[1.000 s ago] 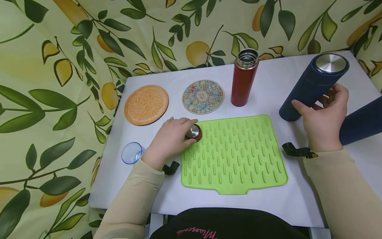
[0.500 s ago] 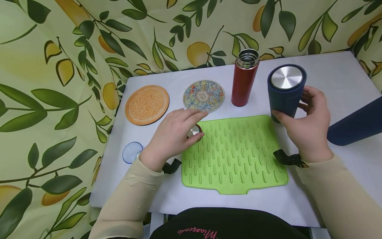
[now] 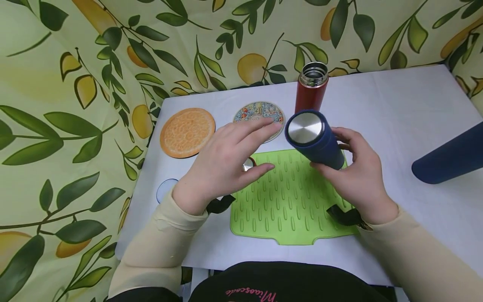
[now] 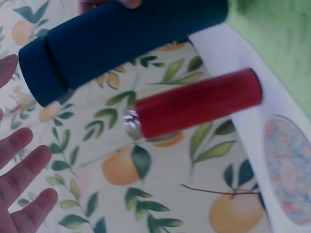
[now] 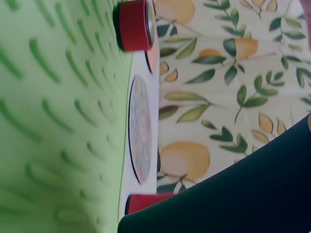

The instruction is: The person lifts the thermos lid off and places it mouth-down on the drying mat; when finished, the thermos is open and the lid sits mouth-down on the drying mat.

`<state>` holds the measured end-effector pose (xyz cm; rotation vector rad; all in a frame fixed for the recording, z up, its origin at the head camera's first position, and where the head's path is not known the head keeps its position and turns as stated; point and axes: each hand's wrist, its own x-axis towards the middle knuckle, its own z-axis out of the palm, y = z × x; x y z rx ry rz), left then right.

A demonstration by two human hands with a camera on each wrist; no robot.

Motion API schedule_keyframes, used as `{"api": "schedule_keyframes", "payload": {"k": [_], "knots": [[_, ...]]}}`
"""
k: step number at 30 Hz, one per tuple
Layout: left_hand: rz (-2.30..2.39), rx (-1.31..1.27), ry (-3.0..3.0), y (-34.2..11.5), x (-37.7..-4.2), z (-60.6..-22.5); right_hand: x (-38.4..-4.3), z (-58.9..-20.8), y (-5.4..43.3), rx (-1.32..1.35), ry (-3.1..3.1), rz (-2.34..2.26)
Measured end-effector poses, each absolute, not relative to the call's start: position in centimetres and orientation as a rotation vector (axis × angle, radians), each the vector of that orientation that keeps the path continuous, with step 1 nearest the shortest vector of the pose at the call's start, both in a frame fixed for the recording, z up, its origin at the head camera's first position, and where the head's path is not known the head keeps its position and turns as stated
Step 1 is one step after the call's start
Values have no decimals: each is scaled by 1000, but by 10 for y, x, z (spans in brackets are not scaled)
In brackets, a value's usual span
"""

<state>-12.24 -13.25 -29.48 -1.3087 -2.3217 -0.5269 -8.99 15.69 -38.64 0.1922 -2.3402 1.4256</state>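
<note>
My right hand grips a dark blue vacuum flask, its steel-topped lid on and leaning left over the far part of a green ridged mat. Close to the flask, my left hand hovers with fingers stretched out and nothing in them. Below that hand a red flask cap with a steel top sits on the mat's far left corner, mostly hidden in the head view. Behind the blue flask stands a red flask, its steel neck uncovered.
An orange round coaster and a patterned round coaster lie at the back left of the white table. A blue-rimmed glass is partly behind my left wrist. Another dark blue cylinder enters from the right edge.
My right hand has carried the blue flask leftward from the right side of the table to over the mat. My left hand has lifted off the red cap and its fingers have spread.
</note>
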Motion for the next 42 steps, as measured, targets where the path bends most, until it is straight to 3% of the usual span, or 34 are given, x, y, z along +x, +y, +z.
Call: {"api": "schedule_keyframes", "payload": {"k": [9,27,42], "knots": [[-509,-1436,-2478,-123,-111,-273,-79,-389,140,395,-2394,1329],[-442,-1575,-2537,-128,-112,-269,-76,-398,134,590,-2399,1217],[-532,-1308,-2602,-135,-108,-289,-75,-406,133,707,-2361,1074]]}}
